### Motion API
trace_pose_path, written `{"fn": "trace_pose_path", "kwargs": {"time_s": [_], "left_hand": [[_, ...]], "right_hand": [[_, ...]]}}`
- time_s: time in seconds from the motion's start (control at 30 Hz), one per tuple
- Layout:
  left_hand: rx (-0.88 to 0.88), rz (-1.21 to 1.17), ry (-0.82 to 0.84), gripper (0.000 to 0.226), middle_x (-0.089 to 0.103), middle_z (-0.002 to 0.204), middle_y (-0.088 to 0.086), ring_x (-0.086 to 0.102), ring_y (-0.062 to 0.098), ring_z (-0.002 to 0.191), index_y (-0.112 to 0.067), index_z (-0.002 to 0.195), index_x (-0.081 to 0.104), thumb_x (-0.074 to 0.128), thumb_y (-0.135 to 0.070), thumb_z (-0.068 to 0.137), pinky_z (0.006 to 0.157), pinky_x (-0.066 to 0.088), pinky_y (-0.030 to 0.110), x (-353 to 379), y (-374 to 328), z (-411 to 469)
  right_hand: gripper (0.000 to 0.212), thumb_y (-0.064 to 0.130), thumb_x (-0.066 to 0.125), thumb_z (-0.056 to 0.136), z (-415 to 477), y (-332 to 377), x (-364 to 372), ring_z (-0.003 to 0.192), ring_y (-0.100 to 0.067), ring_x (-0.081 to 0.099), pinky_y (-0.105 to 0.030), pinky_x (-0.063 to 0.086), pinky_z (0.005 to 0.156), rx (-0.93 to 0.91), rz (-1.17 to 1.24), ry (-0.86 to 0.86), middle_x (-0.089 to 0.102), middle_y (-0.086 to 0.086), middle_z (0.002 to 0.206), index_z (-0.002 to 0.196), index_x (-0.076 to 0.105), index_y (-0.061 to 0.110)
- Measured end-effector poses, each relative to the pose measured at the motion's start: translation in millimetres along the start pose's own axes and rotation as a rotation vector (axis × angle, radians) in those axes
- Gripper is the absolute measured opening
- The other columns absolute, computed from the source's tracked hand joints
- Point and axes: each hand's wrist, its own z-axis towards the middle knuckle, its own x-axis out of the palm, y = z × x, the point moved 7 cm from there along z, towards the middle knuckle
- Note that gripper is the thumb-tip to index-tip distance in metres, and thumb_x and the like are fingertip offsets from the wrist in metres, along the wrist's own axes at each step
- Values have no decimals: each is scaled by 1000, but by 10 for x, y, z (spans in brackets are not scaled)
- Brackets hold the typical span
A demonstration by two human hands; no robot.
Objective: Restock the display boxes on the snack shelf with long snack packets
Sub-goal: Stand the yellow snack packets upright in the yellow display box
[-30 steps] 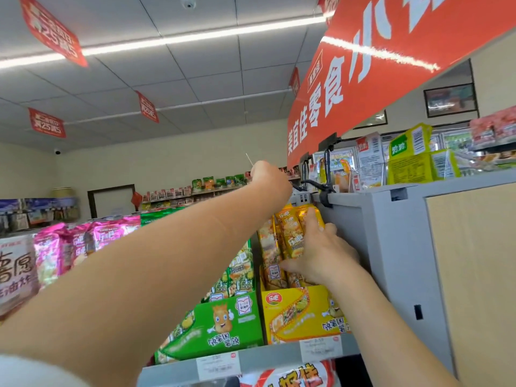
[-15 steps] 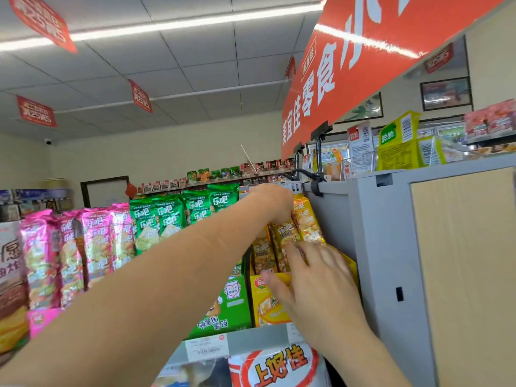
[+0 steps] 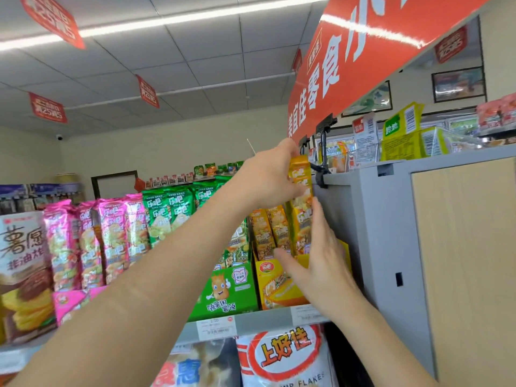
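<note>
My left hand [image 3: 269, 177] grips the upper part of a long yellow snack packet [image 3: 301, 202] standing upright at the right end of the yellow display box [image 3: 275, 287]. My right hand [image 3: 321, 258] lies with straight fingers against the lower part of that packet and the front of the box. Two more yellow packets [image 3: 269, 233] stand in the same box to the left. A green display box [image 3: 223, 291] with green packets sits beside it.
Green packets [image 3: 167, 210] and pink packets [image 3: 111, 236] fill the shelf to the left. A grey cabinet end [image 3: 374, 233] stands right of the yellow box. A red banner [image 3: 349, 60] hangs overhead. Price tags [image 3: 216, 328] line the shelf rail; large bags [image 3: 282, 358] sit below.
My left hand has raised the yellow packet upright and higher at the box's right end. My right hand has shifted up along the packet. The view has tilted slightly.
</note>
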Motion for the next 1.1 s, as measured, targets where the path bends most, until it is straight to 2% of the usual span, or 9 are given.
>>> {"fn": "trace_pose_path", "kwargs": {"time_s": [0.1, 0.23, 0.33, 0.4, 0.5, 0.63, 0.77, 0.97, 1.1], "left_hand": [[95, -130, -248, 42, 66, 95, -2, 63, 22, 81, -25, 120, 47, 71, -22, 87, 78, 53, 38, -232, -12, -285], [242, -340, -532, 37, 62, 94, -17, 61, 8, 81, -30, 119, 52, 69, -19, 89, 76, 51, 22, -580, -77, -628], [261, -597, -605, 35, 67, 96, -8, 64, 20, 87, -31, 118, 54, 70, -20, 89, 80, 56, 38, -730, -60, -795], [244, -757, -639, 35, 69, 96, 4, 65, 28, 84, -21, 120, 56, 71, -19, 88, 69, 57, 41, -771, -19, -899], [166, -914, -702, 28, 68, 84, 0, 62, 12, 72, -22, 112, 60, 71, -20, 87, 53, 49, 23, -724, 73, -1045], [76, -1027, -751, 14, 64, 67, -9, 55, 3, 58, -22, 83, 65, 72, -33, 80, 53, 44, 18, -570, 154, -1196], [-71, -1165, -757, 38, 49, 60, 1, 41, 20, 62, -24, 53, 52, 71, -37, 84, 62, 35, 35, -384, 299, -1234], [-101, -1257, -714, 32, 49, 62, 0, 41, 15, 61, -24, 57, 57, 69, -35, 85, 62, 34, 35, -200, 340, -1270], [-62, -1268, -503, 19, 65, 74, -3, 59, 12, 61, -25, 84, 63, 77, -35, 76, 57, 51, 28, -17, 177, -1285]], "right_hand": [[89, 31, 65, 91, 14, -10, -79, 142, -12, 33, -26, 28, 113, 23, 125, -56, 31, 1, 158, 155, 4, 27], [67, 30, 59, 95, 50, 89, -134, 135, -11, 45, -39, 39, 111, 7, 161, -55, 48, 3, 147, 152, 26, 24], [59, 40, 56, 94, -9, 240, -188, 128, -11, 51, -45, 44, 105, -14, 247, -62, 54, 6, 140, 147, 36, 26], [54, 47, 57, 93, -129, 377, -217, 124, -6, 53, -43, 47, 101, -38, 315, -76, 55, 13, 135, 142, 38, 33], [51, 57, 53, 89, -395, 563, -217, 121, -4, 54, -34, 48, 97, -52, 403, -77, 53, 27, 128, 136, 35, 50], [40, 55, 45, 91, -757, 612, -146, 111, -4, 58, -22, 49, 87, -17, 430, -48, 58, 26, 119, 130, 38, 52], [37, 54, 36, 92, -1018, 486, -127, 103, -1, 62, -16, 50, 81, 79, 424, -71, 64, 26, 113, 128, 45, 49], [24, 62, 46, 85, -1138, 566, -229, 95, 10, 64, -3, 46, 70, 97, 482, -91, 64, 36, 105, 108, 53, 63], [24, 59, 44, 89, -1169, 578, -308, 89, 11, 65, -3, 47, 66, 104, 523, -123, 68, 31, 100, 108, 59, 59]]}}
